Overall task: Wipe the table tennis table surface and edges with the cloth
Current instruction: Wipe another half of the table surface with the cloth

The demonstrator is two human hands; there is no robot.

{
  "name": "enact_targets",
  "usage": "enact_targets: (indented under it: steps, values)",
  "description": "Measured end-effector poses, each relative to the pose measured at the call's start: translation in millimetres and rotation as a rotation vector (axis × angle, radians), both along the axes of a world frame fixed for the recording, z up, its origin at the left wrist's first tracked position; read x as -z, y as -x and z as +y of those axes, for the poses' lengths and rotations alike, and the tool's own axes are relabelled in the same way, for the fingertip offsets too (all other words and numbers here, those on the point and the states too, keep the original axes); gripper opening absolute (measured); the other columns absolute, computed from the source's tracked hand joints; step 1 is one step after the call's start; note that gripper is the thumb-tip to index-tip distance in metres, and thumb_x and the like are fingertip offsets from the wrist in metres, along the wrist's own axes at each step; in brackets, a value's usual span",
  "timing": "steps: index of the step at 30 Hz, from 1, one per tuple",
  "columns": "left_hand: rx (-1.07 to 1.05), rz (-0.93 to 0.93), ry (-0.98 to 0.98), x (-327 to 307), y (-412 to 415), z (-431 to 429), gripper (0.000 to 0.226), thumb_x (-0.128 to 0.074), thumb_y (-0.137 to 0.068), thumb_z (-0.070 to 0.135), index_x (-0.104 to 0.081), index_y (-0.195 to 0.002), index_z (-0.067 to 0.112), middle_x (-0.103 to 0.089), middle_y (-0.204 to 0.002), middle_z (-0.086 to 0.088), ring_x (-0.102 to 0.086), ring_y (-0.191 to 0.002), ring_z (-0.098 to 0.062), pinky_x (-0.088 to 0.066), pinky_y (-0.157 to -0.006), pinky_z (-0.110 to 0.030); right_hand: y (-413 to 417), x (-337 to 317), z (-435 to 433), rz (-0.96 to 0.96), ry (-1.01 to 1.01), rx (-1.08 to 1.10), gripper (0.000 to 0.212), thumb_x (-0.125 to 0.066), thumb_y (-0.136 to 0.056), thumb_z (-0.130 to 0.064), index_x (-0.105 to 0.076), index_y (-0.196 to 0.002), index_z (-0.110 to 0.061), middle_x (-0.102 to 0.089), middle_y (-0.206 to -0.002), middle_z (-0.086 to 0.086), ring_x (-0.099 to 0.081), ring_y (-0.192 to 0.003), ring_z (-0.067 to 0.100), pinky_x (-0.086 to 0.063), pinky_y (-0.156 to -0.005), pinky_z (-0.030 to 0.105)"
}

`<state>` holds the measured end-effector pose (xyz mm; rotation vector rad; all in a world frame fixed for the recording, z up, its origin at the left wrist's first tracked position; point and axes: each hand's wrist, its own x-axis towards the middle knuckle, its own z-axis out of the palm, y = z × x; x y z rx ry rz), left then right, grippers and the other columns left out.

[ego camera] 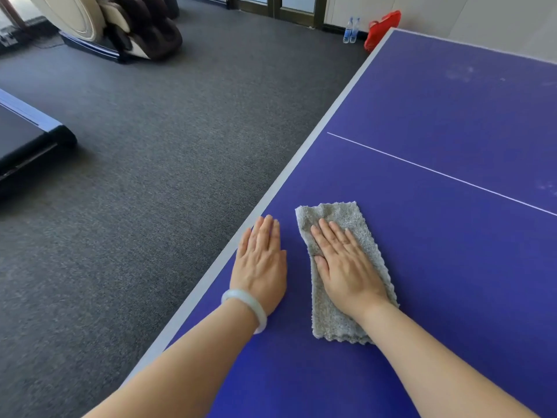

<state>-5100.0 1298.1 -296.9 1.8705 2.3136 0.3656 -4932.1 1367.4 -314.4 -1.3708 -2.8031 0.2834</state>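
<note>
Directly below the head camera, two bare forearms reach forward over a blue table tennis table (437,116). The left hand (260,260) lies palm down on the bare blue surface just inside the table's pale grey edge band (301,158), its fingers straight and close together, holding nothing. A smooth, milky white bangle (250,306) circles that wrist. The right hand (346,267) lies just beside it, also palm down, pressing flat on a grey cloth (331,324). Its fingers are straight and slightly spread and its thumb lies flat on the fabric (nothing is gripped or pinched).

The cloth is a thick, fluffy towel folded into a long rectangle with a wavy stitched hem. It lies flat on the table near the left edge, reaching past the fingertips at one end and under the wrist at the other. The tabletop is matte and smooth, crossed by a thin white line (437,171), with faint dusty smudges farther away.

Off the table, dark grey carpet (150,176) covers the floor. A padded massage chair (120,25), two clear water bottles (351,30) and a red bag (381,30) stand by the far wall.
</note>
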Motion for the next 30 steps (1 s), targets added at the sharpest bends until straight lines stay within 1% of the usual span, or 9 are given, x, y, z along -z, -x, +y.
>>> enact_targets:
  steps: [2, 4, 9, 12, 15, 18, 21, 26, 30]
  values:
    - [-0.034, 0.036, 0.084, 9, -9, 20, 0.061, -0.022, -0.106, 0.034, 0.003, -0.157, 0.012, 0.01, -0.165, -0.005, 0.014, -0.151, -0.019, 0.014, -0.12, -0.035, 2, 0, 6, 0.0, -0.004, 0.008, 0.058, -0.018, -0.107, -0.035, 0.001, -0.16, -0.022, 0.011, -0.166, -0.007, 0.017, -0.152, 0.008, 0.006, -0.125, 0.035]
    - [-0.052, 0.061, 0.131, 17, -14, 24, 0.063, -0.017, -0.105, 0.037, 0.008, -0.157, 0.013, 0.015, -0.165, -0.003, 0.019, -0.15, -0.018, 0.016, -0.12, -0.036, 5, -1, 17, 0.017, -0.002, 0.013, 0.058, -0.02, -0.107, -0.035, 0.0, -0.16, -0.022, 0.01, -0.167, -0.006, 0.016, -0.152, 0.008, 0.005, -0.125, 0.036]
    - [-0.06, 0.088, 0.089, 26, -11, 24, 0.065, -0.009, -0.099, 0.04, 0.003, -0.158, 0.016, 0.009, -0.166, -0.002, 0.019, -0.15, -0.015, 0.019, -0.119, -0.036, 20, 2, 66, 0.004, -0.019, 0.014, 0.062, -0.02, -0.105, -0.042, -0.002, -0.161, -0.022, 0.007, -0.167, -0.005, 0.012, -0.153, 0.01, 0.005, -0.125, 0.036]
    - [-0.056, 0.086, 0.098, 22, -12, 24, 0.073, 0.004, -0.09, 0.043, 0.0, -0.158, 0.016, 0.006, -0.166, -0.002, 0.018, -0.15, -0.015, 0.02, -0.118, -0.035, 43, 0, 107, 0.005, -0.013, 0.067, 0.061, -0.022, -0.106, -0.042, -0.003, -0.161, -0.022, 0.005, -0.168, -0.003, 0.01, -0.154, 0.012, 0.006, -0.125, 0.036]
    - [-0.056, 0.083, 0.108, 18, -12, 23, 0.076, 0.008, -0.087, 0.043, 0.001, -0.158, 0.017, 0.008, -0.166, -0.001, 0.019, -0.149, -0.014, 0.023, -0.116, -0.034, 72, 1, 109, 0.015, -0.011, 0.142, 0.061, -0.02, -0.106, -0.04, -0.003, -0.16, -0.019, 0.005, -0.168, 0.0, 0.009, -0.155, 0.017, 0.007, -0.125, 0.039]
    - [-0.044, 0.075, 0.107, 17, -12, 23, 0.069, 0.0, -0.094, 0.04, 0.003, -0.158, 0.017, 0.01, -0.165, -0.001, 0.028, -0.144, -0.01, 0.024, -0.116, -0.032, 68, 7, 84, 0.029, -0.008, -0.075, 0.06, -0.019, -0.106, -0.039, -0.008, -0.161, -0.019, -0.001, -0.168, 0.0, 0.005, -0.155, 0.017, 0.006, -0.126, 0.039]
    - [-0.058, 0.067, 0.101, 18, -11, 24, 0.064, -0.017, -0.101, 0.039, -0.002, -0.159, 0.017, 0.006, -0.166, -0.001, 0.021, -0.149, -0.012, 0.022, -0.118, -0.033, 50, 2, 114, 0.037, 0.015, -0.197, 0.058, -0.024, -0.106, -0.041, -0.013, -0.161, -0.024, -0.005, -0.168, -0.004, 0.0, -0.155, 0.013, 0.002, -0.126, 0.037]
    - [-0.071, 0.059, 0.078, 19, -13, 23, 0.068, -0.012, -0.096, 0.042, -0.004, -0.159, 0.018, 0.003, -0.166, 0.0, 0.014, -0.151, -0.012, 0.023, -0.116, -0.03, 70, 1, 187, 0.014, 0.0, 0.098, 0.058, -0.021, -0.106, -0.043, -0.011, -0.16, -0.027, 0.0, -0.169, 0.0, 0.004, -0.155, 0.018, 0.007, -0.125, 0.036]
    - [-0.074, 0.042, 0.058, 23, -11, 23, 0.064, -0.02, -0.1, 0.041, -0.005, -0.158, 0.019, 0.002, -0.166, 0.001, 0.012, -0.151, -0.012, 0.017, -0.119, -0.031, 88, -2, 201, 0.006, 0.035, 0.24, 0.056, -0.019, -0.106, -0.041, -0.009, -0.161, -0.028, 0.004, -0.169, 0.004, 0.007, -0.155, 0.022, 0.009, -0.125, 0.04]
